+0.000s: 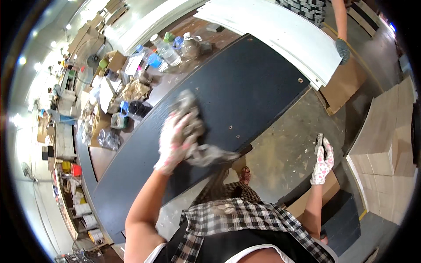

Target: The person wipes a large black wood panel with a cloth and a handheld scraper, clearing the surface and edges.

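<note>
My left hand (174,142), in a white glove with pink print, presses a crumpled grey rag (193,127) onto a long dark panel (237,87) that has several small holes. The rag trails off the panel's near edge. My right hand (323,161), gloved the same way, hangs out to the right over the stained concrete floor (280,153) and grips a small grey tool (319,142) that I cannot make out further.
A white board (280,35) lies beyond the dark panel; another person's gloved hand (343,49) rests at its right end. Plastic bottles (166,50), bags and boxes crowd the bench on the left. Cardboard boxes (386,144) stack on the right, and a dark box (340,215) sits by my right leg.
</note>
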The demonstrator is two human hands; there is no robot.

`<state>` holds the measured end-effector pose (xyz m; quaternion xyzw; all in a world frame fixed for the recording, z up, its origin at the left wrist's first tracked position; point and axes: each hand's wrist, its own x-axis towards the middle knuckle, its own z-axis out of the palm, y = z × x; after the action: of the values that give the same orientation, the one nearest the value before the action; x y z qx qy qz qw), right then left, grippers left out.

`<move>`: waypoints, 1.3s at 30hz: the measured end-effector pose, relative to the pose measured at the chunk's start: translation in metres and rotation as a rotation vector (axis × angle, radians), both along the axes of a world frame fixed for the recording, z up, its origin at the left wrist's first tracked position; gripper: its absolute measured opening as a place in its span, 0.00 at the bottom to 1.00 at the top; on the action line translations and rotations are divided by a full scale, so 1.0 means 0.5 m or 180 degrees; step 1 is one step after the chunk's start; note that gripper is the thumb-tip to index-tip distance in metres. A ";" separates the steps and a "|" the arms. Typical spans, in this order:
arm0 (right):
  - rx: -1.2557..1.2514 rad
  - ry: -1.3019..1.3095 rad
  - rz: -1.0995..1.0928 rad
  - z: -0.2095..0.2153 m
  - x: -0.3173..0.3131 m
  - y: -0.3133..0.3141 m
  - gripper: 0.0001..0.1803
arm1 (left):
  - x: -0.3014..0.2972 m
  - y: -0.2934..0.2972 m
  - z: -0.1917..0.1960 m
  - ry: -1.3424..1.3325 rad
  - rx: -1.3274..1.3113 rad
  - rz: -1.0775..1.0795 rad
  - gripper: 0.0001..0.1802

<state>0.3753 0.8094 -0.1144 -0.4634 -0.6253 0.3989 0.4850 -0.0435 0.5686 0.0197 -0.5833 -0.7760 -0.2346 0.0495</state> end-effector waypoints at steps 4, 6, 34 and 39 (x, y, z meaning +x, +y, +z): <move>0.0192 0.0104 0.0255 0.094 -0.113 -0.009 0.17 | -0.099 -0.273 -0.038 -0.0366 0.0401 0.1693 0.27; 0.0436 0.0212 0.0480 0.103 -0.151 -0.010 0.18 | -0.134 -0.276 -0.052 0.0284 0.0221 0.1683 0.25; 0.0818 0.0323 0.4029 0.176 -1.076 -0.561 0.28 | -0.012 -1.278 -0.091 -0.0266 0.1052 0.4617 0.19; 0.0629 0.0165 0.4314 0.164 -1.100 -0.551 0.29 | 0.136 -1.279 -0.036 -0.0752 0.2945 0.5205 0.17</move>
<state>-0.1747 0.5341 -0.0326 0.0864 -0.7989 0.5664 0.1830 0.0246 -0.0710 0.0019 0.2464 -0.7742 -0.4692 0.3460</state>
